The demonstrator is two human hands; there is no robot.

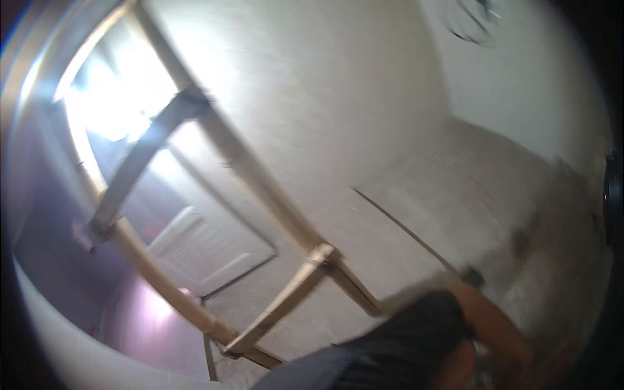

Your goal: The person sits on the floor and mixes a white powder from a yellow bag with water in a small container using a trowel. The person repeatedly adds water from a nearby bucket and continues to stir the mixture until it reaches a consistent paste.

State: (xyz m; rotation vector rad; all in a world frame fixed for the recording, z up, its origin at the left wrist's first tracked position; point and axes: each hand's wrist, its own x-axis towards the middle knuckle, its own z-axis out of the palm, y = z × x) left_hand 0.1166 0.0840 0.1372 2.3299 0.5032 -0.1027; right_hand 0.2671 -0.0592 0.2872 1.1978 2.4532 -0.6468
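A dark sleeve (390,344) comes in from the lower edge, and a bare bent arm (491,318) leaves it toward the lower right corner. Motion and shadow smear the skin there, so I cannot make out the fingers of my left hand or my right hand, nor anything they may hold. Past the bend of the arm lies a small dark object (473,277) on the floor, at the near end of a long thin dark strip (406,231). To the left of the sleeve stands a wooden ladder (270,195), apart from the visible arm.
A pale panelled board or door (211,253) shows behind the ladder rungs. Bright light glares at the upper left. A plain wall (312,78) rises beyond the dusty floor (468,175). Loose cable (465,29) hangs on the white wall at the upper right.
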